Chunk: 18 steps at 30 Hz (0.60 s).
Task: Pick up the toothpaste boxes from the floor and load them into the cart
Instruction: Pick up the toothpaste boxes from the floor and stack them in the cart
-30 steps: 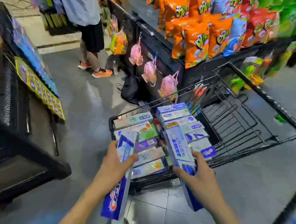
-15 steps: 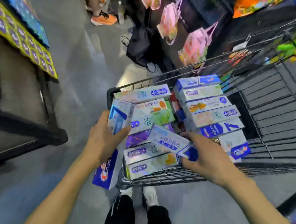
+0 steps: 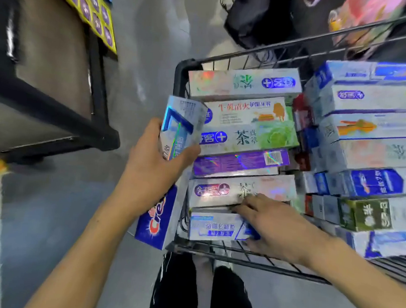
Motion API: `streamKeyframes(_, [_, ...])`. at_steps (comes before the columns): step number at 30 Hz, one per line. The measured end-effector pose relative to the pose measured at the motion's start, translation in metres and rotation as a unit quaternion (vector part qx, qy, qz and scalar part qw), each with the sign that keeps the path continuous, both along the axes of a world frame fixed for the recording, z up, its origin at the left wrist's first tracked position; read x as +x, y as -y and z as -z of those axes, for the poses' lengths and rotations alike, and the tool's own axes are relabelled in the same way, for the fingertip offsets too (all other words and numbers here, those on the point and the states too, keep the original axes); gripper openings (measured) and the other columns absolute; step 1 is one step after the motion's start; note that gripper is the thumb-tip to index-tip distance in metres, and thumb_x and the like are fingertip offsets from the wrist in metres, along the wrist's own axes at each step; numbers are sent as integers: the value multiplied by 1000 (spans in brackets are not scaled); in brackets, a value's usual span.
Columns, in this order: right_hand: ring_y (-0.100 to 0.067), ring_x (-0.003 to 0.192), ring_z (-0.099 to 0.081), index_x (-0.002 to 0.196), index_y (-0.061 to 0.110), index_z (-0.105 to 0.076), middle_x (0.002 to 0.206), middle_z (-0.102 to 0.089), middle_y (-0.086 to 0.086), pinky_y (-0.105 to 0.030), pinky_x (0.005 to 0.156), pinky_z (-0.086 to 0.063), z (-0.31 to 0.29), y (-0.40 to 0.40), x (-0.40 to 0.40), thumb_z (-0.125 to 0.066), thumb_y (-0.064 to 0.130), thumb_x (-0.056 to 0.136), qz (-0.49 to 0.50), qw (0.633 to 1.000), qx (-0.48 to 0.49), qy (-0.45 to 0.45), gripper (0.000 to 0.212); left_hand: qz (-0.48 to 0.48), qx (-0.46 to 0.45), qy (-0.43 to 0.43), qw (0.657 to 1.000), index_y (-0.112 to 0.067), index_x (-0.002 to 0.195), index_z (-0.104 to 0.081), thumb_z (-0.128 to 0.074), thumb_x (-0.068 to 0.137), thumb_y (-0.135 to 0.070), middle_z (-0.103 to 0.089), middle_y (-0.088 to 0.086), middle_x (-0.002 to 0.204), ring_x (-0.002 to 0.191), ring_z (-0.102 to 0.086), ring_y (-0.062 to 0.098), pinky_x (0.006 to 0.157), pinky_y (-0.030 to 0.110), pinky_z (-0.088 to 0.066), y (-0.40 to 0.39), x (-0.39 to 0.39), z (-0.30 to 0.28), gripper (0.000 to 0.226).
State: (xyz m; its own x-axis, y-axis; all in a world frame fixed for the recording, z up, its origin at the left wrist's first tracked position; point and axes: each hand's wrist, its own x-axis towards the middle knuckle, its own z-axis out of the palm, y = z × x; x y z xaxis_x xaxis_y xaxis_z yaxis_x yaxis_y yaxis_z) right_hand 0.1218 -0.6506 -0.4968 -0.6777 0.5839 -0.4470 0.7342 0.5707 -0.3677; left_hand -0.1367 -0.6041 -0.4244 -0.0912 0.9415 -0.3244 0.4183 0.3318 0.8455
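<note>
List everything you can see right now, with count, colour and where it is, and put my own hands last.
Cart: one, black wire, right of centre.
Stacked toothpaste boxes: many, white, blue, purple and green, two rows inside the cart.
Blue and white box: one, upright outside the cart's left wall, in the left hand's grip.
White and blue box: one, nearest end of the left row.
Shelf unit: one, black, left.
Black bag: one, floor beyond the cart.
Left hand: holds the upright box.
Right hand: rests on the nearest box.

Single head view — steeply downward, close over the cart [image 3: 180, 80] and floor [image 3: 56, 203].
</note>
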Motion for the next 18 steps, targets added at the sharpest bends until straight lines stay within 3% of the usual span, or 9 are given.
streamKeyframes(4, [-23, 93, -63, 121, 20, -64, 110, -62, -3, -30, 65, -56, 11, 3, 0, -80, 48, 60, -18, 999, 46, 16, 69, 3, -8, 0, 1000, -35, 104, -53, -73, 88, -36, -68, -27, 95, 81, -66, -5, 62, 9, -46, 6, 9, 3, 26])
streamKeyframes(7, [-21, 91, -61, 123, 24, -62, 107, -61, 0, -29, 64, -53, 10, 2, 3, -80, 51, 66, -12, 998, 57, -18, 66, 4, -11, 1, 1000, -35, 106, -54, -73, 87, -38, -70, -24, 97, 83, -69, -1, 63, 14, -50, 6, 12, 2, 28])
streamKeyframes(13, [-31, 94, -60, 119, 16, -62, 110, -62, -6, -39, 74, -56, -1, -28, 24, -78, 26, 78, 91, 978, 163, -94, 45, 9, -13, -5, 1000, -39, 101, -53, -74, 87, -35, -69, -31, 94, 81, -69, -5, 61, 9, -48, 3, 14, 0, 25])
streamKeyframes(18, [-37, 105, -57, 129, 12, -60, 122, -60, -12, -46, 83, -52, 8, -52, 23, -75, 26, 80, 106, 970, 209, -65, 53, 13, -20, -14, 1000, -40, 102, -54, -73, 87, -37, -68, -31, 97, 84, -68, -5, 64, 13, -49, 1, 16, 1, 25])
